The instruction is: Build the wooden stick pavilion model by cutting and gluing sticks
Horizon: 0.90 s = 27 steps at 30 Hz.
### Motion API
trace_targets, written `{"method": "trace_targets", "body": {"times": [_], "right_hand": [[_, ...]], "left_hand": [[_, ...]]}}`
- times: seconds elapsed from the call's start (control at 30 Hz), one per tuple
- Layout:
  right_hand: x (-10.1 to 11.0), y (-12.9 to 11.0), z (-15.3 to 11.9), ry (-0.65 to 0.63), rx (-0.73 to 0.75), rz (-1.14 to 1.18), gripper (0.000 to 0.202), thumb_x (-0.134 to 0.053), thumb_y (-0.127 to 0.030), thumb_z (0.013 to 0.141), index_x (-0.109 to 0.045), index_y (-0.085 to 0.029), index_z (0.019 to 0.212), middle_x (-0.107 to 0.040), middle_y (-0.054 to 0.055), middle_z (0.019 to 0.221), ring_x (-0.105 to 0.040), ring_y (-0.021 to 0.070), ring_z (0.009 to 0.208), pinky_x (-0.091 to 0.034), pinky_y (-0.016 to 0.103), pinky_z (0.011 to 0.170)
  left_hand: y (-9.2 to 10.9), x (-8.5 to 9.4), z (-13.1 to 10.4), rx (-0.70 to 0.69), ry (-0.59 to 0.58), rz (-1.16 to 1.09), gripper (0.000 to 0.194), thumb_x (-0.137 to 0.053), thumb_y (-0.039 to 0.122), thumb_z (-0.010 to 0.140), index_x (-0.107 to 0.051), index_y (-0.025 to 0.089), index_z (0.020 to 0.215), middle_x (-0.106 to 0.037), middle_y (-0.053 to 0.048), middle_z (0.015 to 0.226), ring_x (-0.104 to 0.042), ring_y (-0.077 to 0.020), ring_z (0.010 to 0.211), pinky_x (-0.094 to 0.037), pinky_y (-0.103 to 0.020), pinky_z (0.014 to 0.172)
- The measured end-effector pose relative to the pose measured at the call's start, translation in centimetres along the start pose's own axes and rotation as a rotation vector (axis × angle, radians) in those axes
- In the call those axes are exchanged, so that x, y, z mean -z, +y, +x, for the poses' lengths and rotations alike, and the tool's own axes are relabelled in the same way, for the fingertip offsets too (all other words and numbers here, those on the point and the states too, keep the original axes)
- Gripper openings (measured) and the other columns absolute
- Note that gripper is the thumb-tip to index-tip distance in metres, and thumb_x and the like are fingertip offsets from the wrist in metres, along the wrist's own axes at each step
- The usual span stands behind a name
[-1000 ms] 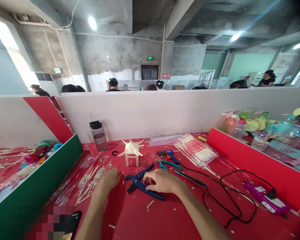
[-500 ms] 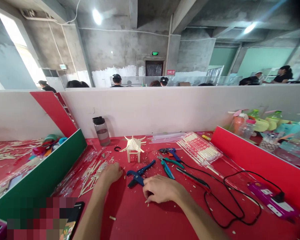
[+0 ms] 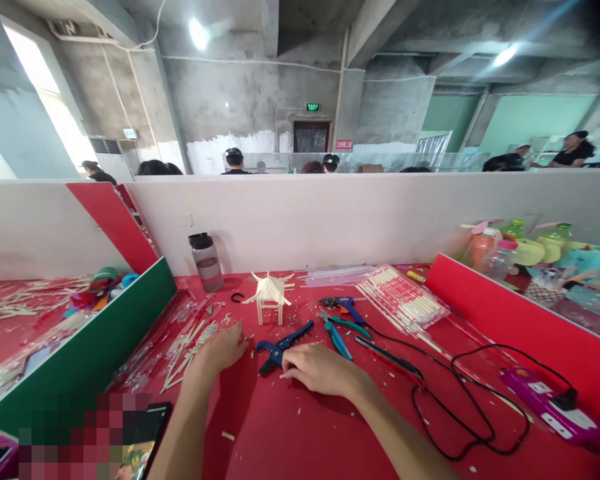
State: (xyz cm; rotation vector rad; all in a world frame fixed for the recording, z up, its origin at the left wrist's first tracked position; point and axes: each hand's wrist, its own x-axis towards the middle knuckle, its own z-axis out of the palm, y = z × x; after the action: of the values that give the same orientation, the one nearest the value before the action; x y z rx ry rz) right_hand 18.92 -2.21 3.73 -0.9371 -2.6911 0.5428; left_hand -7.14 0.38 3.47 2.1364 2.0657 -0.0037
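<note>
Pavilion [image 3: 269, 291] roofed, seemingly complete on desk [image 3: 275, 443], loose sticks [image 3: 183, 357] unused; right hand [image 3: 321, 368] seemingly pinching a scrap [image 3: 283, 376] by cutter [image 3: 279, 348], left hand [image 3: 225, 347] grip can't tell.

A short pale stick [image 3: 283, 376] is poking from the right hand [image 3: 321, 368]; just beside it, a blue cutter [image 3: 276, 353] is lying spread, partly covered, on the red desk [image 3: 265, 433].

Blue cutter [image 3: 277, 350] partly behind right hand [image 3: 320, 368], forearms [image 3: 184, 427] cropped
</note>
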Motion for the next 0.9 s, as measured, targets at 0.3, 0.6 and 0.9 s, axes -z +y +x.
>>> {"method": "trace_targets", "body": {"times": [0.3,0.6,0.9], "right_hand": [[-0.6,1.0,0.4,0.211,0.016,0.027,0.028,-0.041,-0.024,0.104,-0.064,-0.024,0.119,-0.071,0.006,0.112,-0.067,0.0193,0.101,-0.046,0.026,0.087],[-1.2,2.0,1.0,0.367,-0.076,0.287,0.021,-0.06,-0.026,0.095,-0.066,-0.023,0.115,-0.075,0.003,0.1,-0.07,0.0163,0.089,-0.049,0.024,0.081],[-1.4,2.4,1.1,0.429,-0.095,0.529,0.017,-0.063,-0.029,0.091,-0.068,-0.024,0.107,-0.076,0.001,0.091,-0.072,0.0167,0.082,-0.051,0.024,0.073]], "left_hand": [[-0.5,-0.5,-8.5,-0.176,-0.307,-0.481,0.018,-0.059,0.016,0.07,-0.067,0.025,0.083,-0.071,0.002,0.079,-0.067,-0.0188,0.078,-0.045,-0.024,0.065],[-1.2,-2.0,-10.4,-0.205,-0.275,-0.515,0.014,-0.051,0.016,0.072,-0.063,0.023,0.076,-0.069,-0.002,0.086,-0.062,-0.0206,0.082,-0.045,-0.029,0.075],[-1.0,-2.9,-9.2,-0.263,-0.091,-0.373,0.013,-0.041,0.017,0.089,-0.053,0.021,0.086,-0.067,-0.004,0.09,-0.061,-0.0192,0.083,-0.04,-0.027,0.074]]}}
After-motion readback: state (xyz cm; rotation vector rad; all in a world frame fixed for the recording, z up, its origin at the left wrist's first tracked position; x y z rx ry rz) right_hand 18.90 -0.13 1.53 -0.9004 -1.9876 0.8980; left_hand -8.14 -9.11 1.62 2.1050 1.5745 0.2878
